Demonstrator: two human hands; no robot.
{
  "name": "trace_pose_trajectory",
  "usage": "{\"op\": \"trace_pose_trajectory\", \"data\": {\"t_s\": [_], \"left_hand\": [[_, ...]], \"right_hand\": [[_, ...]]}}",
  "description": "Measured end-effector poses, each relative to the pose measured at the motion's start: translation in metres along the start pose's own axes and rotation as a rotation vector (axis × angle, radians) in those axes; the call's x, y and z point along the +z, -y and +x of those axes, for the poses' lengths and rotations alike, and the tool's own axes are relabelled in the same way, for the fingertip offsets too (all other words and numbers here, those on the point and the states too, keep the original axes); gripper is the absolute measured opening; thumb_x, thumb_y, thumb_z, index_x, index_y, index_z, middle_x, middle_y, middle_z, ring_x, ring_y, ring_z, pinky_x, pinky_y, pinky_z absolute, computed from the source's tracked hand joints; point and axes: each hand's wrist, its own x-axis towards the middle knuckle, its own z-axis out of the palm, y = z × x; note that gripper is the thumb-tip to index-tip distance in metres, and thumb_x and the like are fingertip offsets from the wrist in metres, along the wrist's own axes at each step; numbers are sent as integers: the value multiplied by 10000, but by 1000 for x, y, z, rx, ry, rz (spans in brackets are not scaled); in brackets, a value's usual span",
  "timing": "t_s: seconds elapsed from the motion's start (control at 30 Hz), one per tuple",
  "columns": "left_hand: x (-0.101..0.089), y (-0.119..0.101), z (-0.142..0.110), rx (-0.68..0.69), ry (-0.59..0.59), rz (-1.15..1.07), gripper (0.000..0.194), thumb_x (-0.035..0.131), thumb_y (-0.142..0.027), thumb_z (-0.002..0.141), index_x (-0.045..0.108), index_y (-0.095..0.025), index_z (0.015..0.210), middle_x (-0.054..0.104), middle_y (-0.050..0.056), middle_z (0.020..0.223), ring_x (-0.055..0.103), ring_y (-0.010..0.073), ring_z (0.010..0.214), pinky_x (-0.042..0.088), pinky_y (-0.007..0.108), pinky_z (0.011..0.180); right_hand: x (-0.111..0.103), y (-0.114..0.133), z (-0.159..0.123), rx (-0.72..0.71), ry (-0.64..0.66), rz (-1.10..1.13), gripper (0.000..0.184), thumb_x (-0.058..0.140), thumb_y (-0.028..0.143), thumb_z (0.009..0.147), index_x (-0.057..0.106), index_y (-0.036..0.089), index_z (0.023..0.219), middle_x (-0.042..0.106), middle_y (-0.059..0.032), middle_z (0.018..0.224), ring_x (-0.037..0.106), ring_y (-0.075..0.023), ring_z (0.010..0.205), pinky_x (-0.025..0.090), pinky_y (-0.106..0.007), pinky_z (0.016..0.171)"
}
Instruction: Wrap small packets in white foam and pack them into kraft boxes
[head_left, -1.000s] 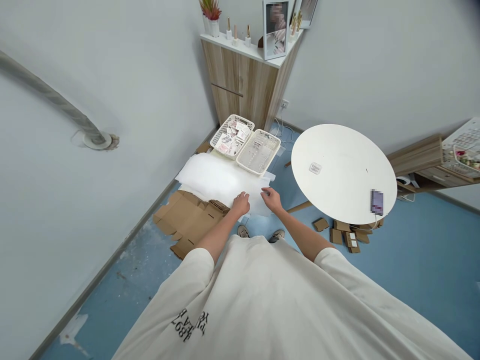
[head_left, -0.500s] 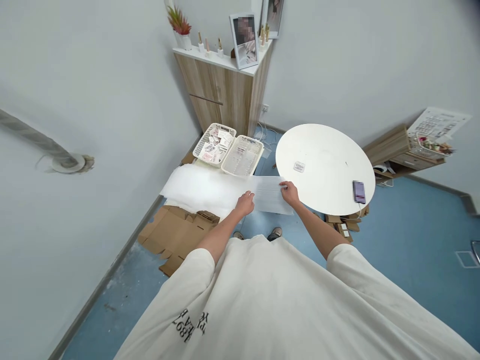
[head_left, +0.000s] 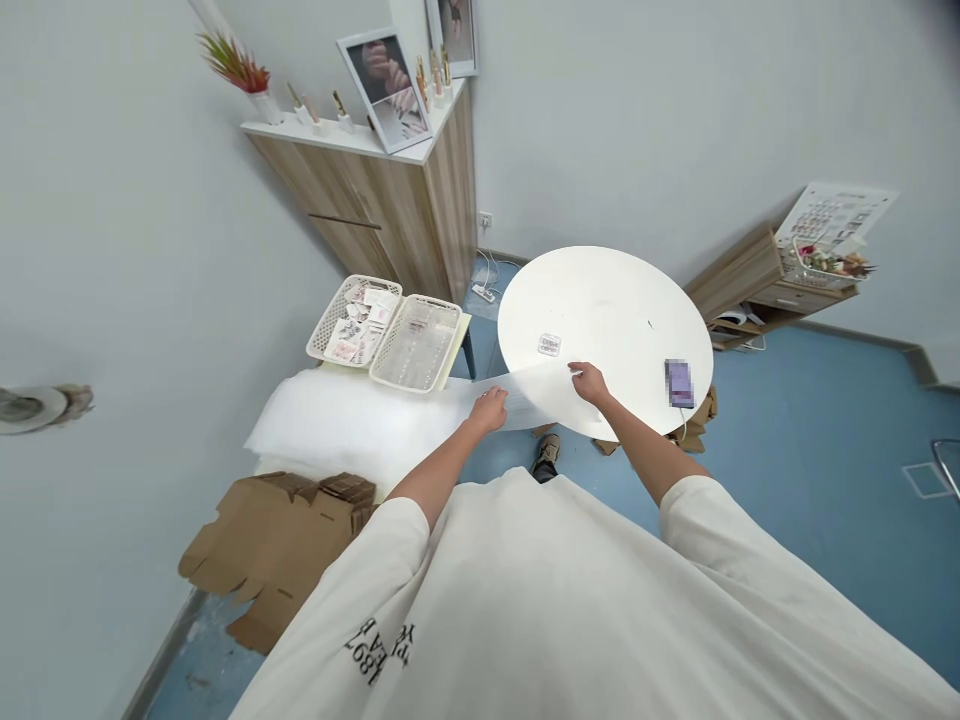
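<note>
Fingers of the right hand [head_left: 591, 384] are pinched on one end of the translucent sheet [head_left: 531, 392], stretched leftward to the half-curled left hand [head_left: 489, 410], whose grip cannot be told.

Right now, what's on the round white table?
A small clear case, a cabled phone, a dark speck. The right hand holds a thin sheet partly over the table; spots under phone and sheet can't be seen clearly.

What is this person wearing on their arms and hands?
The left hand and right hand wear no gloves, and neither wrist shows a watch. Loose off-white short sleeves cover the upper arms. Any ring is too small to tell.
</note>
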Motion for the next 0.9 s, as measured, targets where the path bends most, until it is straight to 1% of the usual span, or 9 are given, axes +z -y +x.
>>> {"op": "trace_pose_trajectory", "data": {"t_s": [0.17,0.37,0.5,0.6,0.63,0.7,0.77,0.83,0.9], "left_hand": [[1,-55,66,-31,107,-6,496,414,-230,966,462,-207,1459,432,125,1527,479,305,1338,420,421,1083],[1,-116,132,-118,228,-58,437,392,-246,978,527,-215,1393,463,128,1496,474,299,1346,425,428,1069],[6,-142,162,-159,253,-80,416,401,-249,976,533,-222,1370,475,129,1470,479,294,1330,432,426,1056],[12,-152,176,-184,269,-76,393,412,-247,969,561,-223,1332,474,137,1441,492,302,1295,445,443,1037],[14,-153,180,-194,275,-75,385,420,-248,964,572,-227,1317,475,139,1427,496,307,1285,449,449,1030],[18,-155,185,-209,278,-74,379,440,-250,951,587,-234,1300,476,142,1397,497,316,1272,458,455,1017],[22,-154,190,-218,262,-75,378,457,-248,938,595,-232,1290,478,146,1370,492,327,1273,464,459,1010],[25,-152,193,-213,248,-81,380,475,-253,925,595,-232,1285,478,144,1365,481,337,1285,465,465,1014],[27,-150,196,-198,254,-99,398,501,-268,910,581,-240,1299,470,138,1392,471,342,1302,463,471,1027]], "right_hand": [[-47,-51,57,11,105,-68,529,477,41,841,666,165,1320,638,-100,1351,605,-234,1235,461,-343,1085],[-100,-96,132,-98,207,-221,527,454,48,876,644,177,1350,624,-107,1356,603,-244,1225,477,-351,1060],[-122,-113,181,-162,255,-332,512,446,69,897,636,177,1360,614,-122,1349,620,-268,1165,494,-359,1006],[-129,-116,205,-203,252,-358,517,441,84,902,614,169,1382,590,-133,1381,596,-278,1180,473,-383,1021],[-129,-115,209,-220,222,-367,517,445,93,903,607,166,1387,566,-140,1412,568,-293,1214,455,-409,1040],[-127,-113,209,-246,98,-399,508,461,114,901,599,164,1387,498,-159,1480,460,-343,1325,388,-492,1090],[-122,-111,198,-253,-25,-407,502,463,123,903,584,155,1389,439,-171,1524,363,-368,1392,329,-538,1115],[-112,-112,177,-236,-12,-388,470,463,125,901,604,159,1349,433,-174,1519,385,-362,1360,343,-525,1090],[-95,-114,149,-191,122,-347,418,471,137,902,640,172,1282,502,-172,1434,480,-334,1255,394,-480,1037]]}}
